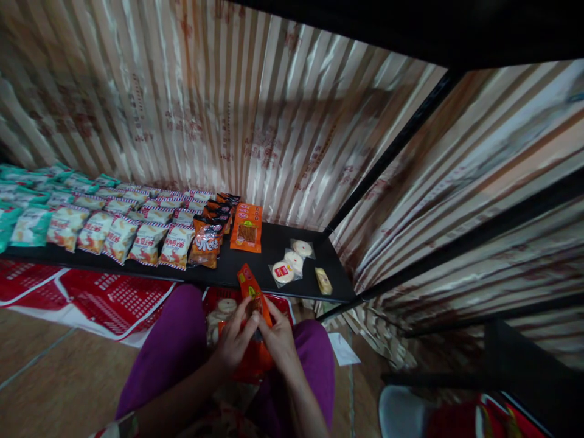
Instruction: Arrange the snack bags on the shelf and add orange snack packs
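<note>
Both my hands grip an orange snack packet (252, 289) above a red basket (292, 310) between my knees. My left hand (237, 334) closes on the packet's left side, and my right hand (277, 334) closes on its right side. The thumbs come near each other over the packet's front. Pale round packaged cakes (224, 307) lie in the basket, partly behind my left hand. On the black shelf (237, 267) just ahead lies a similar orange packet (247, 229), beside dark orange snack bags (206, 242).
Rows of white-and-red snack bags (148, 242) and teal bags (31, 226) fill the shelf's left side. Round wrapped cakes (292, 261) and a small yellow packet (323, 281) sit at its right. A black post (392, 155) rises there. Red baskets (109, 298) stand underneath.
</note>
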The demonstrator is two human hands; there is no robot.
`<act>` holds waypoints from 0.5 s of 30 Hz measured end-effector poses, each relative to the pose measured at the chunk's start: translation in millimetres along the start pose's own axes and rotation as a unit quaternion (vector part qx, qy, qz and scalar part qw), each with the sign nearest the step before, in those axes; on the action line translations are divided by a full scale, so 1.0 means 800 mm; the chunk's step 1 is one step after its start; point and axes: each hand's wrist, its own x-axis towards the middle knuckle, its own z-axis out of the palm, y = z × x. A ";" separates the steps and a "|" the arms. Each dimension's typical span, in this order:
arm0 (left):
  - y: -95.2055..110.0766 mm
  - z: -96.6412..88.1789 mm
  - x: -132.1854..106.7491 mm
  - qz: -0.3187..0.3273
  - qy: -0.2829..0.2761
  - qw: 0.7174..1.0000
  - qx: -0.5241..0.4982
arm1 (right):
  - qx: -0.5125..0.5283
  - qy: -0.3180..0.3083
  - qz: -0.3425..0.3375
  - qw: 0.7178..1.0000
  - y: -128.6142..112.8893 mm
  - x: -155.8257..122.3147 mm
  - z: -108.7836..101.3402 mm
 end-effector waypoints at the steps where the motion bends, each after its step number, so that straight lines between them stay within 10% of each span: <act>1: 0.003 0.000 0.000 -0.014 -0.006 1.000 -0.019 | -0.023 0.000 -0.008 1.000 0.000 -0.002 0.001; 15: 0.025 -0.008 0.001 -0.058 0.030 0.996 -0.066 | -0.229 -0.033 -0.093 0.968 -0.014 -0.027 0.028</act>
